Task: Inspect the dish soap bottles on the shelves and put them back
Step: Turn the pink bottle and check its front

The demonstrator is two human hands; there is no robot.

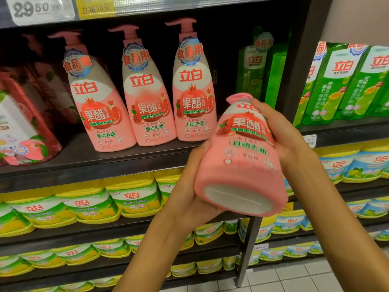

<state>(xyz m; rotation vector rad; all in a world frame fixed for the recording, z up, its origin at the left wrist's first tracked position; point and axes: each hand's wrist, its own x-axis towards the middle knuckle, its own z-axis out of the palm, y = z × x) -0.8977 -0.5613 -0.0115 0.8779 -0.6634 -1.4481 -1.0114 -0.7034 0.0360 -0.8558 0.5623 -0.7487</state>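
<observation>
A pink pomegranate dish soap bottle (pixel 244 161) is tilted back in front of the shelf, its white base facing me and its pump end pointing toward the rack. My left hand (pixel 189 190) cups its lower left side near the base. My right hand (pixel 280 133) grips its upper right side, fingers curled over the label. Three matching pink pump bottles (pixel 147 106) stand upright in a row on the dark shelf (pixel 126 157) behind, to the left of the held one.
Darker red peach bottles (pixel 25 123) stand at the far left, green refill packs (pixel 347 85) at the right. Lower shelves carry yellow-capped green and blue tubs (pixel 88 203). A dark upright post (pixel 299 60) divides the racks. White floor tiles (pixel 294 277) show at the bottom.
</observation>
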